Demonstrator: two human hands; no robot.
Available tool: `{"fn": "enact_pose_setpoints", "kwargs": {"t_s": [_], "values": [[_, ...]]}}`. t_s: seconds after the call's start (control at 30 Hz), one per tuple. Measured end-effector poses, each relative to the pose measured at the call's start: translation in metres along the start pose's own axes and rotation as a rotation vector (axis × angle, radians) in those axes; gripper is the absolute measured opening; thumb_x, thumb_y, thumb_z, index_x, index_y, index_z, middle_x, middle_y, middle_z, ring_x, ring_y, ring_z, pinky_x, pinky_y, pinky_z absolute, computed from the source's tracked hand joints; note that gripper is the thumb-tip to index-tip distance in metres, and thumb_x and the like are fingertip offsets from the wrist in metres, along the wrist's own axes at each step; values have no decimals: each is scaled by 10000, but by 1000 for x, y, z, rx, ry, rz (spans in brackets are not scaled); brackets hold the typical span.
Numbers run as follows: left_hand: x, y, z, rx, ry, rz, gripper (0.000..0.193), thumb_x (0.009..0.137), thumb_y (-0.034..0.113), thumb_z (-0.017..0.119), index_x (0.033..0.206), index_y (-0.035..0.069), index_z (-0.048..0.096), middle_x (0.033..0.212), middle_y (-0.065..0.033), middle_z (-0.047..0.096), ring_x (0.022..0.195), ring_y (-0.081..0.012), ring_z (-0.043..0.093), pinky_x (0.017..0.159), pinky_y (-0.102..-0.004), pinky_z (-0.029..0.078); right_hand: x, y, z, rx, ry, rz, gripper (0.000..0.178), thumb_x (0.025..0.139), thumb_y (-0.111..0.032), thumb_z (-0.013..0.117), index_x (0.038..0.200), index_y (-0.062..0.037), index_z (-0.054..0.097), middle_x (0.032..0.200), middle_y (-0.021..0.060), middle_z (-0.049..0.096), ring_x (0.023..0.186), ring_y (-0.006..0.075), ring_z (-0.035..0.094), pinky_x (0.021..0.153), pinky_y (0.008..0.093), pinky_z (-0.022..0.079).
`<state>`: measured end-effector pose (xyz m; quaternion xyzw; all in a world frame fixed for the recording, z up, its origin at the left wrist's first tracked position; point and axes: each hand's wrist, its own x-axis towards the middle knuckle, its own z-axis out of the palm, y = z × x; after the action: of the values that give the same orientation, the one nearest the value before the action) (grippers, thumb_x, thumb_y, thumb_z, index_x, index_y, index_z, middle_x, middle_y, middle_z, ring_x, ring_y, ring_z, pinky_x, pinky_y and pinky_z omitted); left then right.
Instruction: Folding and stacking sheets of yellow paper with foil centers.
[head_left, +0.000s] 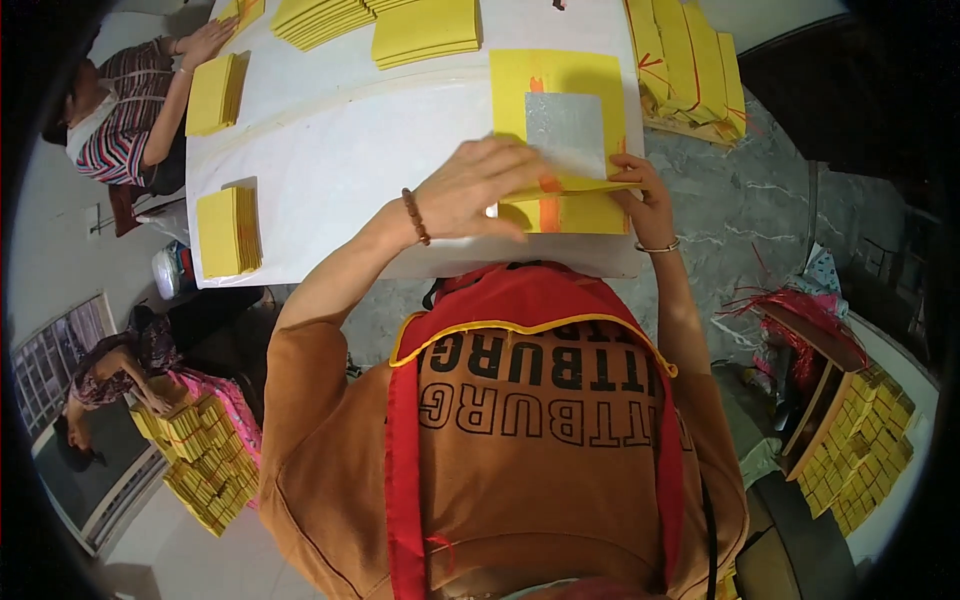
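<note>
On the white table lies a yellow paper sheet (508, 75) with a silver foil panel (565, 120) and orange marks. Its near part is folded up, and that flap's edge stands slightly raised. My left hand (475, 190), a brown bead bracelet on its wrist, is over the flap's left side; its fingers are stretched out and a little blurred. At the right end of the flap my right hand (648, 200) pinches the paper's edge between thumb and fingers. A metal bangle sits on that wrist.
Folded yellow paper stacks stand along the table's (330, 180) left edge (225, 232) and far side (425, 30). Tied yellow bundles (690, 65) are beyond its right edge. One person (125, 115) works at the far left; another (125, 375) handles bundles (200, 455) lower left.
</note>
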<state>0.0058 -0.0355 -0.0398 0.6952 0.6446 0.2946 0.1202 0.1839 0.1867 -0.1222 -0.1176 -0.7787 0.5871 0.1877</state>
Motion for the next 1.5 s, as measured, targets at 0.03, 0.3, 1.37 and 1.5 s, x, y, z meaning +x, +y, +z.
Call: {"fn": "enact_pose_setpoints", "kwargs": {"t_s": [0.03, 0.3, 1.37, 1.5], "values": [[-2, -6, 5, 144, 24, -65, 371, 736, 122, 619, 1105, 89, 590, 1161, -112, 532, 1063, -283, 477, 851, -346, 397, 0, 1, -1, 1, -10, -5, 235, 666, 41, 645, 881, -51, 623, 1106, 85, 578, 1085, 218, 501, 920, 315, 383], [-12, 17, 0, 428, 101, -16, 388, 694, 56, 545, 1075, 104, 598, 1068, -91, 578, 964, -238, 540, 795, -345, 423, 4, -60, -4, -563, -35, -410, 261, 683, -138, 707, 931, -122, 629, 1112, 72, 577, 1081, 255, 515, 914, 388, 355], [7, 3, 31, -1112, 444, -1007, 321, 859, 136, 582, 1115, 39, 414, 708, -20, 598, 506, -24, 463, 423, -174, 306, 10, -55, 25, -40, 135, 371, 448, 775, -127, 652, 1204, -60, 542, 1019, 135, 641, 837, 108, 594, 730, 233, 462], [9, 5, 26, -1128, 467, -1035, 338, 845, 135, 605, 1107, 38, 416, 669, -10, 590, 489, -28, 454, 414, -181, 312, 11, -49, 24, -37, 145, 398, 445, 772, -131, 654, 1197, -57, 546, 1012, 141, 644, 847, 122, 605, 739, 244, 467]]}}
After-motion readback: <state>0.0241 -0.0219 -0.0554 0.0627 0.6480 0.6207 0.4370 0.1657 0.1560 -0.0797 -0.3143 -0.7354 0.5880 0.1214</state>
